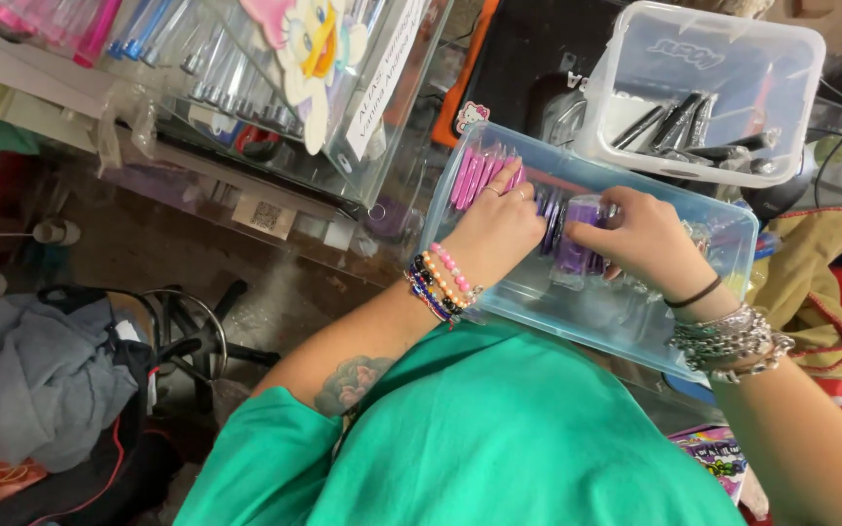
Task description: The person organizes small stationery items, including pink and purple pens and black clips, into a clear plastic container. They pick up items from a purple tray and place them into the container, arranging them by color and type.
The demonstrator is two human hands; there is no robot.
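Your left hand [499, 229] rests fingers-down on the upright pink packets [475, 175] inside the clear blue bin [635, 321]. Your right hand [640, 239] is closed around a purple packet [577, 239] at the bin's middle. A white tub [791, 58] of black pens [669, 122] sits just behind; a grey cloth [36, 380] lies well left.

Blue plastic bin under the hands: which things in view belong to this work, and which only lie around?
In the work:
- blue plastic bin
- purple packets, held by right hand
- pink packets, touched by left hand

Lying about:
- white tub of dark packets
- grey cloth
- clear display case
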